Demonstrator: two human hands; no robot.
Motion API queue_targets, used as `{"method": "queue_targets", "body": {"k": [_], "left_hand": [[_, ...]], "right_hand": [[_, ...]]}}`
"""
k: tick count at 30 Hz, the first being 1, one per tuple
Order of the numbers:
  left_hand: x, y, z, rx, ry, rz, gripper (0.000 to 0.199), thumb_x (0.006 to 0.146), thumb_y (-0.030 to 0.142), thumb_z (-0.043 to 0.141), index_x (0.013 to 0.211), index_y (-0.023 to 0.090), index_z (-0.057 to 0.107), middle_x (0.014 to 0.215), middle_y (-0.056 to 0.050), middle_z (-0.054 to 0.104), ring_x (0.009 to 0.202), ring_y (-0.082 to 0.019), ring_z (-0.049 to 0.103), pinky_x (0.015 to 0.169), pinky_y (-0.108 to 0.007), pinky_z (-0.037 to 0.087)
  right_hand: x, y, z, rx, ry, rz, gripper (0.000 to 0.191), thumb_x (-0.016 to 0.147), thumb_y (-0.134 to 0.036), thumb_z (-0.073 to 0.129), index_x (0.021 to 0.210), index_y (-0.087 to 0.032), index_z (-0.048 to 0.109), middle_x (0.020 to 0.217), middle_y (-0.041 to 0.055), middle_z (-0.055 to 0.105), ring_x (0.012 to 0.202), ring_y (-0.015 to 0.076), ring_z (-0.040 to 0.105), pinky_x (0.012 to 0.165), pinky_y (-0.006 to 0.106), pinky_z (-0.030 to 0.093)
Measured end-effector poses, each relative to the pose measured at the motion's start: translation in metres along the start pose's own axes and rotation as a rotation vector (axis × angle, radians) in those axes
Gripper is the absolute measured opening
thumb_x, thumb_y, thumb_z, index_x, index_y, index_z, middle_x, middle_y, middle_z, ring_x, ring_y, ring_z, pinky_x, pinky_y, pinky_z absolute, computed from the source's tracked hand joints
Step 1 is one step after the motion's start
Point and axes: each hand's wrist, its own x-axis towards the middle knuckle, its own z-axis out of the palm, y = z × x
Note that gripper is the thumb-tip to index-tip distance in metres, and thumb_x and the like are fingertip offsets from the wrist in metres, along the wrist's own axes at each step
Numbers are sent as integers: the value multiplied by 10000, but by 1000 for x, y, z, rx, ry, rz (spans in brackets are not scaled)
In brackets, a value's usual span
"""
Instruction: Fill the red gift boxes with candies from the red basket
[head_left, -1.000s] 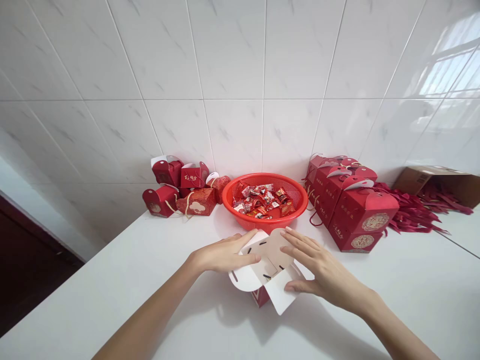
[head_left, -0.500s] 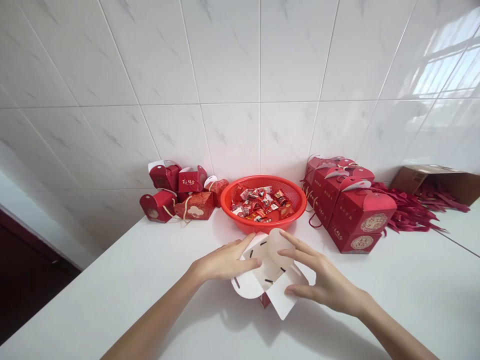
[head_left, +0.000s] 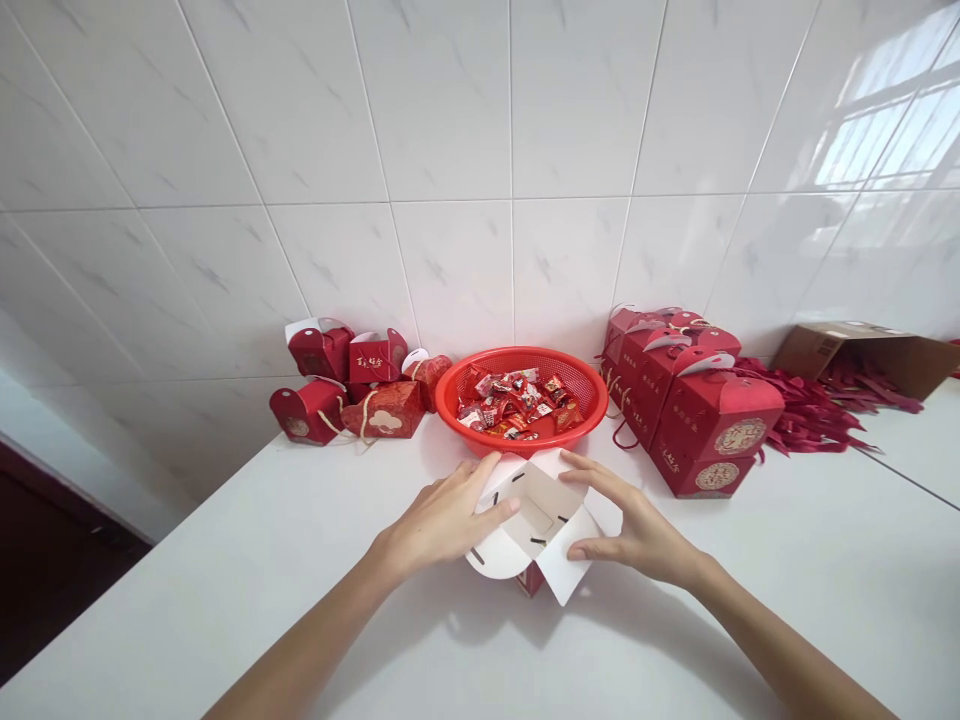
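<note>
A small red box with white insides [head_left: 536, 505] stands on the white table, its flaps folded outward and its inside visible, with dark slots near the edges. My left hand [head_left: 450, 515] rests on its left flaps, fingers spread and thumb over the rim. On the right side my right hand [head_left: 626, 515] touches the flaps, thumb and fingers apart. Just behind the box is a red plastic basket [head_left: 448, 400] of wrapped sweets [head_left: 517, 400].
Several red boxes [head_left: 382, 410] with cord handles sit at the back left. More red boxes [head_left: 712, 420] are stacked on the right, beside dark red ribbons [head_left: 817, 415] and a cardboard box [head_left: 915, 360]. A tiled wall [head_left: 450, 260] rises behind the white table [head_left: 300, 550].
The flaps at the back of the box are now spread lower, showing more of its inside. My right hand has shifted slightly up with them. The view has moved a little.
</note>
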Motion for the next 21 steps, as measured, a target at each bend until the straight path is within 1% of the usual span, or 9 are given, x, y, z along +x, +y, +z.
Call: {"method": "queue_targets", "body": {"k": [4, 6, 9, 12, 14, 16, 17, 19, 21], "left_hand": [[-3, 6, -2, 87, 113, -25, 418, 928, 550, 422, 1215, 299, 593, 1173, -84, 652, 1000, -298, 657, 782, -368, 495], [-4, 7, -3, 114, 165, -5, 396, 932, 525, 425, 1164, 273, 624, 1134, -84, 662, 1003, -290, 653, 800, -370, 496], [-4, 10, -9, 110, 241, 54, 363, 930, 472, 455, 1159, 277, 658, 1167, -67, 671, 1058, -275, 643, 849, -362, 498], [7, 12, -24, 92, 299, 131, 328, 920, 412, 473, 1078, 254, 713, 1148, -58, 699, 1053, -251, 653, 874, -337, 505], [26, 10, -37, 78, 307, 180, 328, 902, 398, 496, 1053, 233, 737, 1121, -59, 723, 1041, -245, 666, 899, -324, 504], [53, 5, -48, 53, 242, 194, 341, 886, 392, 511, 1065, 227, 750, 1122, -51, 744, 1045, -243, 676, 909, -306, 500], [69, 2, -52, 55, 155, 191, 345, 880, 383, 510, 1069, 228, 754, 1134, -48, 748, 1044, -241, 681, 894, -295, 504], [102, -3, -54, 121, -56, 171, 342, 842, 372, 549, 1076, 237, 759, 1184, -46, 741, 1076, -245, 678, 914, -286, 494], [131, -6, -50, 214, -276, 84, 370, 756, 386, 637, 1081, 264, 762, 1226, -43, 726, 1088, -269, 679, 909, -299, 507]], "right_hand": [[1, 10, 1, -98, 87, -74, 648, 729, -582, 792, 1276, -286, 609, 1536, 128, 442, 1409, 345, 417, 1129, 529, 392], [1, 12, 0, -127, 100, -101, 639, 727, -588, 790, 1261, -280, 619, 1523, 138, 454, 1390, 351, 440, 1102, 518, 424], [1, 10, -3, -136, 125, -146, 611, 751, -579, 775, 1262, -285, 616, 1507, 136, 469, 1359, 346, 475, 1073, 494, 453], [2, 6, -7, -119, 221, -185, 491, 843, -534, 701, 1261, -291, 612, 1470, 123, 508, 1329, 322, 505, 1070, 480, 446], [6, 5, -9, -90, 305, -193, 361, 924, -474, 611, 1228, -278, 622, 1419, 118, 554, 1297, 295, 534, 1066, 464, 443], [14, 8, -10, -66, 377, -187, 276, 961, -419, 556, 1170, -258, 638, 1353, 116, 601, 1254, 272, 566, 1048, 443, 453], [20, 9, -11, -64, 403, -183, 252, 962, -404, 552, 1139, -248, 645, 1316, 116, 623, 1229, 266, 581, 1033, 435, 461], [37, 14, -14, -80, 441, -180, 217, 948, -392, 563, 1065, -234, 657, 1236, 115, 662, 1184, 267, 601, 1002, 428, 477], [60, 19, -18, -116, 470, -180, 192, 931, -376, 563, 1002, -226, 660, 1151, 113, 689, 1146, 272, 613, 979, 426, 484]]}}
